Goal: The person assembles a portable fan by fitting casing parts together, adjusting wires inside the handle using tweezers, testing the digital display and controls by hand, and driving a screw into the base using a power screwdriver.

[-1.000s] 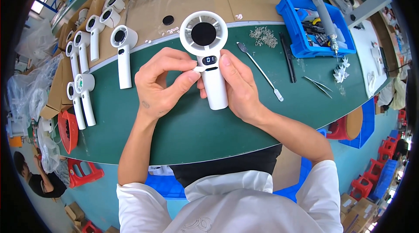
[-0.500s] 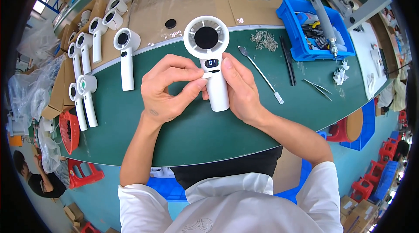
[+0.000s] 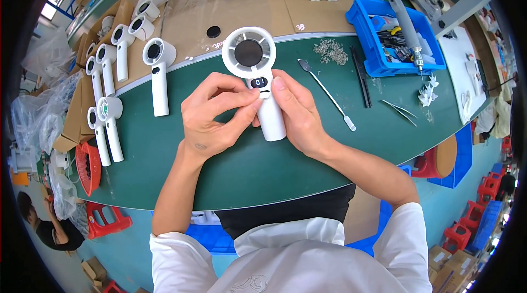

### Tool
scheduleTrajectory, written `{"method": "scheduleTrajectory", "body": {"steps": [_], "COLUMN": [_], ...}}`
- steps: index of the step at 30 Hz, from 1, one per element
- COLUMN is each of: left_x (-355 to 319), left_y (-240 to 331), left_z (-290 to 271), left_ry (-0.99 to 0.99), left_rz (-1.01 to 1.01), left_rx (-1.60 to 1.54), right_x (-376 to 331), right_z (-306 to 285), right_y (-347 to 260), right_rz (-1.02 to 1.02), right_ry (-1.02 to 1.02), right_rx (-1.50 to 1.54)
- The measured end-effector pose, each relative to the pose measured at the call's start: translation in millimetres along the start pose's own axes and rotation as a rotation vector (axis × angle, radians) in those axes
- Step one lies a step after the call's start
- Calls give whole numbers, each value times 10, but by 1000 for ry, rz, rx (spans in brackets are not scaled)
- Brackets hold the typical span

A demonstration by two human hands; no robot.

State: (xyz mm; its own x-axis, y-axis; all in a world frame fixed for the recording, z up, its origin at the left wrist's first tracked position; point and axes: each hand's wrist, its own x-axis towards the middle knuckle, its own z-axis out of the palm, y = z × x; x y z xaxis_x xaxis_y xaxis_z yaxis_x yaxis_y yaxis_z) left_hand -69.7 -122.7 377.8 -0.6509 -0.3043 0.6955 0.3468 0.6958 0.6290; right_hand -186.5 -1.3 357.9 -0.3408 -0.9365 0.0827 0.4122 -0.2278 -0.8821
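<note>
A white handheld fan point(image 3: 272, 120) with a round ring head, a dark centre and a lit little display is held upright over the green table. My right hand point(image 3: 299, 112) is closed round the right side of its handle, thumb along the front. My left hand point(image 3: 217, 112) pinches a small white piece point(image 3: 265, 95) between thumb and forefinger, against the handle front just below the display. Part of a dark slot shows beside that piece. The left fingertips hide some of it, and whether it is seated I cannot tell.
Several white fans point(image 3: 159, 90) stand and lie at the left. On the right are a spudger-like stick point(image 3: 328, 95), tweezers point(image 3: 401, 111), a heap of small parts point(image 3: 330, 51) and a blue tool bin point(image 3: 403, 65). Black round caps point(image 3: 213, 32) lie on the cardboard behind. A red basket point(image 3: 88, 167) sits at the left edge.
The fan's head has tilted to the left and slightly toward me. The small white piece, which stuck out beside the slot, now lies against the handle front under my left fingertips.
</note>
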Motion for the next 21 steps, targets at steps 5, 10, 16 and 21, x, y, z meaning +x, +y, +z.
{"method": "scheduleTrajectory", "body": {"steps": [5,10,16,21], "left_x": [9,-2,-40,-61], "left_y": [16,-12,-3,-53], "left_z": [12,7,43,53], "left_ry": [-2,-26,8,45], "left_rz": [-62,-176,-325,-308], "left_rx": [28,-28,-200,-309], "right_x": [-1,2,4,2], "right_z": [-5,-4,9,-8], "right_y": [2,-9,-19,-24], "right_rz": [-9,-19,-19,14], "right_ry": [-25,-26,-12,-7], "right_rx": [-10,-72,-54,-31]}}
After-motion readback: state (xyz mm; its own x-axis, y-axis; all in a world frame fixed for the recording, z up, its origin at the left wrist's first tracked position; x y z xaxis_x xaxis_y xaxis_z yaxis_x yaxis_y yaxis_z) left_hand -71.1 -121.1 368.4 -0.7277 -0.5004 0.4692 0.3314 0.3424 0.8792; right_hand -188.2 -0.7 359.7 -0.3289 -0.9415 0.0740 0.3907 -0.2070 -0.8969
